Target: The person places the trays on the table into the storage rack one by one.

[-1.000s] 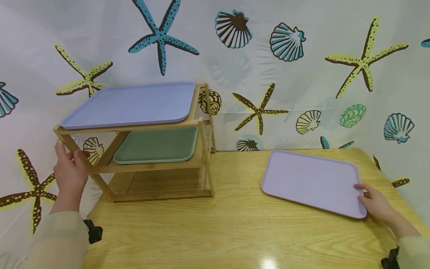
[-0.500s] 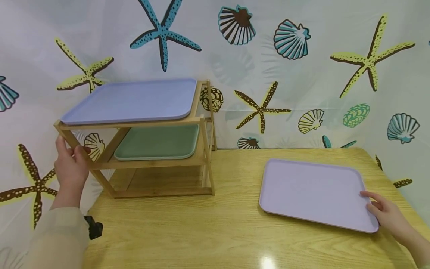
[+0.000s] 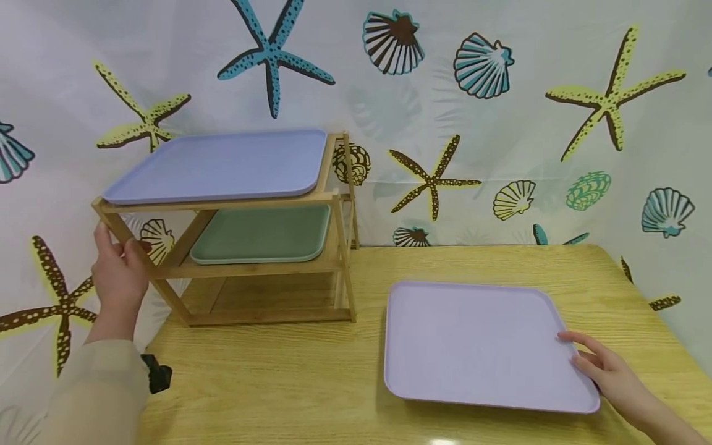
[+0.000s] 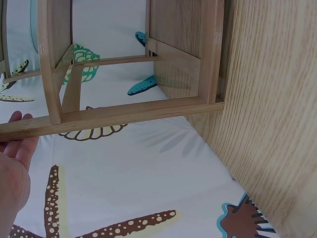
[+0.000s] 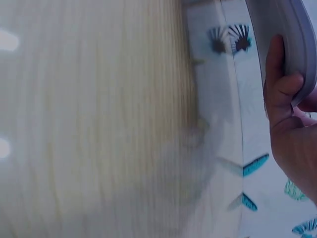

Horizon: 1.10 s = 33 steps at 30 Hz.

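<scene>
On the left of the head view stands a wooden three-tier rack (image 3: 267,317). My left hand (image 3: 120,272) grips its left front post; in the left wrist view the fingers wrap around that wooden bar (image 4: 114,115). A periwinkle-blue tray (image 3: 222,167) lies on the top tier, and a smaller green tray (image 3: 261,235) on the middle one. My right hand (image 3: 609,374) holds a lavender tray (image 3: 473,346) by its right edge. A shadow under this tray suggests it is raised off the table. The right wrist view shows fingers on both faces of the tray's rim (image 5: 299,44).
The wooden table (image 3: 267,383) spreads out in front of the rack and under the lavender tray. A curtain (image 3: 500,142) printed with starfish and shells hangs behind and at both sides, close to the rack's left side.
The lavender tray has moved left and nearer to me with my right hand, and it looks larger in the head view. My left hand has stayed on the rack's post.
</scene>
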Each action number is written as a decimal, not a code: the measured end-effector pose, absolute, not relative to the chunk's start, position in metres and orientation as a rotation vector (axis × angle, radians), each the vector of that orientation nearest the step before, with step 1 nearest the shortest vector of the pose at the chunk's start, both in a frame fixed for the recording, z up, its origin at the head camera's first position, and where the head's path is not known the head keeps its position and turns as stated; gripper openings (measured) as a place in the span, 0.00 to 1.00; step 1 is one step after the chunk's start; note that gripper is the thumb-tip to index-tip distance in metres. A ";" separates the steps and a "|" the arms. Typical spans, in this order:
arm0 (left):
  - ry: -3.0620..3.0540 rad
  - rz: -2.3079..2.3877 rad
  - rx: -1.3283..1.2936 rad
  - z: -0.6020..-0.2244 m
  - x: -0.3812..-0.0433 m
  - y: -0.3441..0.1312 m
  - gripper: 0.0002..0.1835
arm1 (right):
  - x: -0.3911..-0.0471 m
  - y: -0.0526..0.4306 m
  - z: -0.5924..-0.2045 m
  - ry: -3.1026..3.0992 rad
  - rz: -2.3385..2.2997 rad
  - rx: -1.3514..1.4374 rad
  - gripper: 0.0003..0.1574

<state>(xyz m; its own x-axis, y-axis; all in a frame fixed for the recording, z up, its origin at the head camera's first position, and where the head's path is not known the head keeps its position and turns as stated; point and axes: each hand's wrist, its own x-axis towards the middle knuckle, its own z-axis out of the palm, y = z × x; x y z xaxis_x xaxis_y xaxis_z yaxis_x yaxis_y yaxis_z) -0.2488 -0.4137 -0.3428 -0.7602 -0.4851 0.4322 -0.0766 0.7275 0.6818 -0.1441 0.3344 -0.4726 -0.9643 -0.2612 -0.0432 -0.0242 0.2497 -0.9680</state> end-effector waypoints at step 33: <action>-2.318 -0.853 0.405 -0.341 -0.245 -0.410 0.26 | -0.124 0.108 -0.484 1.698 -2.073 -0.675 0.20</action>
